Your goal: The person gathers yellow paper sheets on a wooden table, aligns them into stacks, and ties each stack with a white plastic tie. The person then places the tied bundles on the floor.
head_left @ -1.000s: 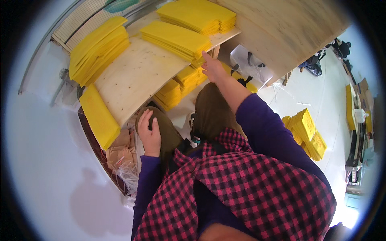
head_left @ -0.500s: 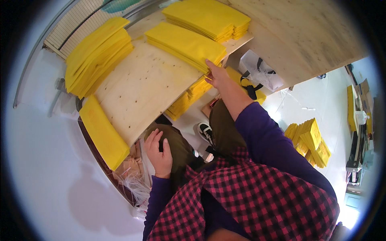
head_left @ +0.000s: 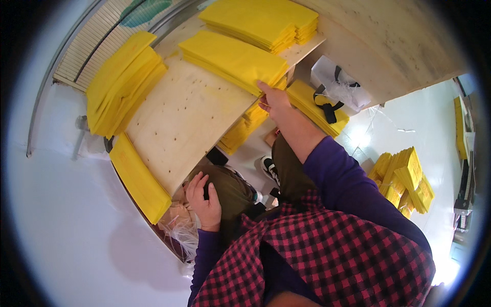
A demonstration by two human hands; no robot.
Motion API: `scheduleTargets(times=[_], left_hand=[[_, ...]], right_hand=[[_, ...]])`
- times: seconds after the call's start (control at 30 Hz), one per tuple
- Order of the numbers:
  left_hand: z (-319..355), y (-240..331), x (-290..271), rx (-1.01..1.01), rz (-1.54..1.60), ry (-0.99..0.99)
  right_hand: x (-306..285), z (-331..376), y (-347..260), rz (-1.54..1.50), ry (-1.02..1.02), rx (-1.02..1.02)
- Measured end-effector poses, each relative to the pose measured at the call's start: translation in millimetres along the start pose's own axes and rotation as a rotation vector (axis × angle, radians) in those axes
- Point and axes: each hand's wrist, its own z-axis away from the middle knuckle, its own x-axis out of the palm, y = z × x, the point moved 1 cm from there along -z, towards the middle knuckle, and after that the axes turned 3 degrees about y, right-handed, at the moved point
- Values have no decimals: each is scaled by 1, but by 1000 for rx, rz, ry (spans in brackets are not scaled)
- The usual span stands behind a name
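Observation:
My right hand (head_left: 274, 99) reaches to the near right corner of a stack of flat yellow pieces (head_left: 230, 53). A fingertip lies on the top and the other fingers curl at the edge, so the corner is pinched. How many layers it grips I cannot make out. My left hand (head_left: 203, 202) holds nothing, its fingers apart, above my left thigh near the wooden table's (head_left: 179, 117) front edge. A second yellow stack (head_left: 255, 20) lies behind the first. A leaning yellow pile (head_left: 120, 87) stands at the table's far left.
A narrow yellow stack (head_left: 140, 176) lies along the left edge. Below the tabletop, more yellow pieces (head_left: 240, 130) show beside my legs. A white bag with black straps (head_left: 337, 84) rests at right on yellow pieces. Tied yellow bundles (head_left: 401, 176) sit on the floor. White strings (head_left: 181, 230) hang at lower left.
The view has shifted slightly, moving the surroundings a little in the picture. My right hand stays at the stack's corner, its fingers more curled. My left hand keeps its place and pose.

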Motion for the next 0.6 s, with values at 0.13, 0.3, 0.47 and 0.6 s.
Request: scheduleTargets(times=[0.13,0.3,0.47,0.6], left_hand=[[-3,4,1,-26,44,1],[-28,8,10,-332,501,-26],[-74,9,56,-935,1279,-330],[-92,20,97,-1051,1441,-576]], right_hand=[[1,16,9,-33,-85,31],[0,48,39,-45,-139,-46],[-8,89,71,-140,-186,-50],[-20,124,84,-208,-225,-27]])
